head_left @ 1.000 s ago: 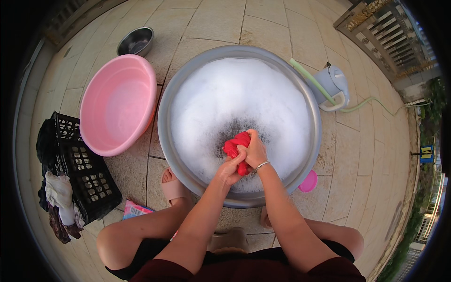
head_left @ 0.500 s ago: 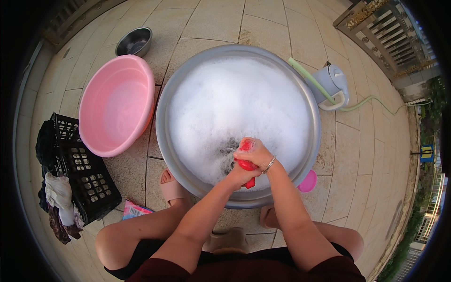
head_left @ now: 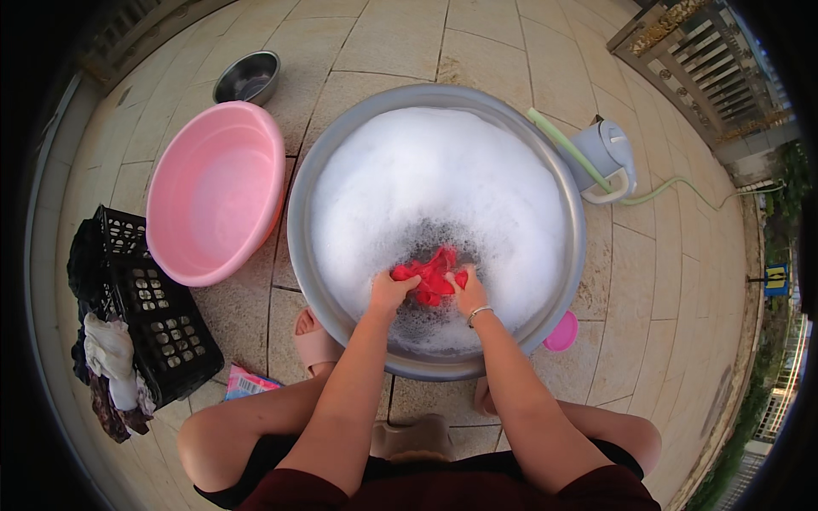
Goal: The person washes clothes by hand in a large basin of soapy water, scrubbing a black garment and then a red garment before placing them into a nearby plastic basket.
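Observation:
A large grey metal basin [head_left: 308, 281] full of white suds [head_left: 409, 170] stands on the paving in front of me. Low in its near half, a wet red cloth [head_left: 433, 279] is spread loosely between my hands over dark, bubbly water. My left hand [head_left: 390, 291] grips the cloth's left end, thumb on top. The opposite end is pinched in my right hand [head_left: 468, 289], which has a bracelet at the wrist. I cannot make out what kind of garment the cloth is.
To the left are a pink tub [head_left: 213, 204], a small steel bowl [head_left: 247, 77] and a black crate [head_left: 170, 332] with clothes [head_left: 111, 358] over its side. A packet [head_left: 249, 381] lies by my left foot. Right of the basin stand a grey-blue kettle-like container [head_left: 601, 153], a green hose [head_left: 567, 145] and a pink dish [head_left: 561, 332].
The red cloth was bunched and twisted between my clasped hands. Now my hands have moved apart and down, the cloth has opened out, and a dark gap shows in the suds.

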Demonstrator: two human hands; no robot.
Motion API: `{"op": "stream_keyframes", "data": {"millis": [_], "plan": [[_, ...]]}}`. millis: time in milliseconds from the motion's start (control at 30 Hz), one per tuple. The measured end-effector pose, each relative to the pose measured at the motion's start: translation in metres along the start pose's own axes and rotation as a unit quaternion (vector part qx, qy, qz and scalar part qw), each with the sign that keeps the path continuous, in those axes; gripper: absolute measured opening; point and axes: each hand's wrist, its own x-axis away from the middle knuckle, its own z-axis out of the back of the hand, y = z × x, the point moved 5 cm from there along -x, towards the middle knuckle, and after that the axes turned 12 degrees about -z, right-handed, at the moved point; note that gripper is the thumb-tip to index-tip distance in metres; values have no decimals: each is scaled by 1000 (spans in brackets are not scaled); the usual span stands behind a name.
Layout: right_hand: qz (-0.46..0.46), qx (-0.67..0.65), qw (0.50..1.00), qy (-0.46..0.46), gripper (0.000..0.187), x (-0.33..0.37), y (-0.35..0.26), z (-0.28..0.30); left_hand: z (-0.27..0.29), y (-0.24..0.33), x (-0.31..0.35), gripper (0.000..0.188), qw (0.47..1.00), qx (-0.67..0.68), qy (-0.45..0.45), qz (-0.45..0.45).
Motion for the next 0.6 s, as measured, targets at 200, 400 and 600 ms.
{"op": "stream_keyframes", "data": {"millis": [200, 400, 600], "plan": [[-66, -97, 993, -34, 26, -26, 18, -12, -4, -8, -1, 31, 990, 49, 129, -27], [133, -267, 954, -16, 25, 60, -73, -9, -30, -77, -11, 14, 888, 426, -27, 173], [27, -146, 982, 119, 37, 32, -55, 3, -58, -3, 24, 12, 871, 475, -14, 126]]}}
